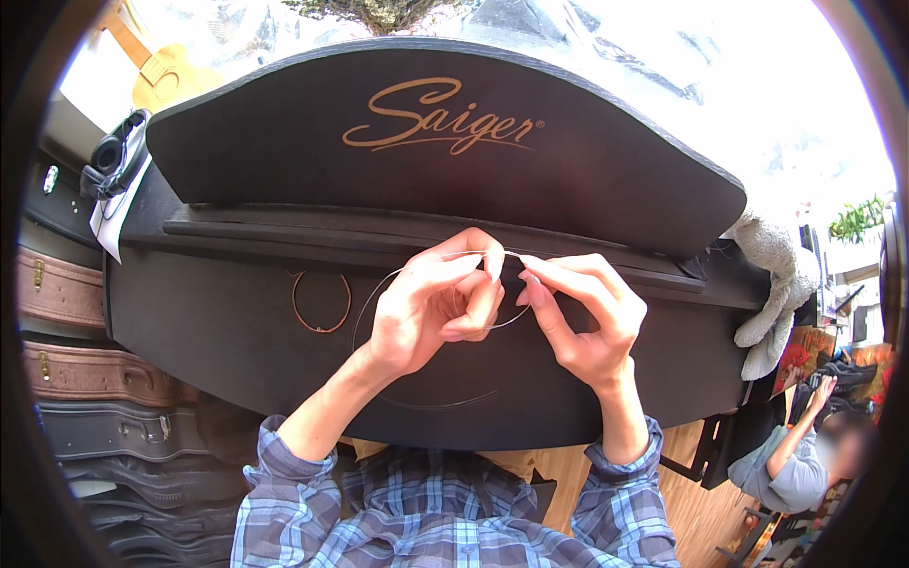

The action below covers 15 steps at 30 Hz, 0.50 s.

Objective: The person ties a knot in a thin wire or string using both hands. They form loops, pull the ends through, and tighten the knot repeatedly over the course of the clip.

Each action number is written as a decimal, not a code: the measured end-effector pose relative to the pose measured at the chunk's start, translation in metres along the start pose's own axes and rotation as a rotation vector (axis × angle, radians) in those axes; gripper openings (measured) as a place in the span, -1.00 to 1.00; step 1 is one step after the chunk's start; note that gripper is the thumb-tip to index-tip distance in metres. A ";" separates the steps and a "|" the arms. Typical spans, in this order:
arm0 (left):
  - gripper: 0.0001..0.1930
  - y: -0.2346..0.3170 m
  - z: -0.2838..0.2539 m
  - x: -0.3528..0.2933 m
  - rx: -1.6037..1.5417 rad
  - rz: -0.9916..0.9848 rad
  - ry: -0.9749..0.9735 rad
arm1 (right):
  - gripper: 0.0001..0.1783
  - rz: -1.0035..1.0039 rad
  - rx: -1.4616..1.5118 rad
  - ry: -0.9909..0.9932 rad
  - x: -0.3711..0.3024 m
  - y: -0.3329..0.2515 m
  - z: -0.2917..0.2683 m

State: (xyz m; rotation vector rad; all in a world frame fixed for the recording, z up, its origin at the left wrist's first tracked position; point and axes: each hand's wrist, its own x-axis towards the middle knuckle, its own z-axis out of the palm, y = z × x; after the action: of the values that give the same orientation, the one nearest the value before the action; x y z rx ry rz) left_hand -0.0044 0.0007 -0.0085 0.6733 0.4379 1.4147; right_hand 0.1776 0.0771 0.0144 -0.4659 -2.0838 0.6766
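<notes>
A thin silver guitar string (364,305) runs through both my hands in loose loops. My left hand (431,308) is closed, thumb and index finger pinching the string near its top, the other fingers curled. Close beside it on the right, my right hand (592,322) pinches the string between thumb and fingertips. A short stretch of string bridges the two hands, and another curves below them. The free tail sweeps round over the black top (237,355). Left of my left hand, a copper-coloured coiled string (348,305) lies on that top.
A black upright panel (275,151) with gold lettering rises behind my hands, above a ledge. Headphones (112,156) sit at left, over a stack of instrument cases (95,374). A grey plush toy (776,275) hangs at right. Another person (791,464) is at lower right.
</notes>
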 end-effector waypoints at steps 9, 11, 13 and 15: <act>-0.69 0.000 -0.001 -0.001 0.063 0.002 0.003 | -0.70 -0.019 -0.011 0.018 -0.001 0.000 0.000; -0.69 0.000 -0.001 -0.001 0.071 0.006 -0.003 | -0.70 -0.010 -0.005 0.019 -0.002 0.000 0.000; -0.69 0.000 -0.002 -0.001 0.082 0.017 -0.010 | -0.69 -0.010 0.005 0.016 -0.002 0.000 0.000; -0.70 0.000 -0.002 -0.001 0.068 0.016 -0.007 | -0.65 -0.020 0.019 0.010 -0.001 0.001 -0.001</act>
State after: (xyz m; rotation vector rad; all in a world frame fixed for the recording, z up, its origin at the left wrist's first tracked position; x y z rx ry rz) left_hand -0.0053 0.0001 -0.0100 0.7379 0.4777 1.4168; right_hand 0.1788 0.0774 0.0133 -0.4365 -2.0682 0.6804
